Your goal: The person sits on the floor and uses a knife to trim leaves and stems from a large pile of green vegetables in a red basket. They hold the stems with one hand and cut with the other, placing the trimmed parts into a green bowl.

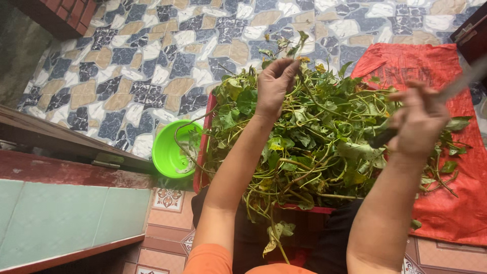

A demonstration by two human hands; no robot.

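Observation:
My left hand [274, 85] is raised over a heap of leafy green vines [314, 137], its fingers pinched on a thin stem with small leaves at its top [297, 48]. My right hand [418, 122] is closed around the dark handle of a knife whose blurred blade [464, 78] points up and to the right. The vines fill a red basket [203, 152] right in front of my knees.
A bright green plastic bowl [170, 149] sits left of the basket on the patterned tile floor. A red woven sack [446, 152] lies spread to the right with a few leaves on it. A wooden door frame and step [61, 147] run along the left.

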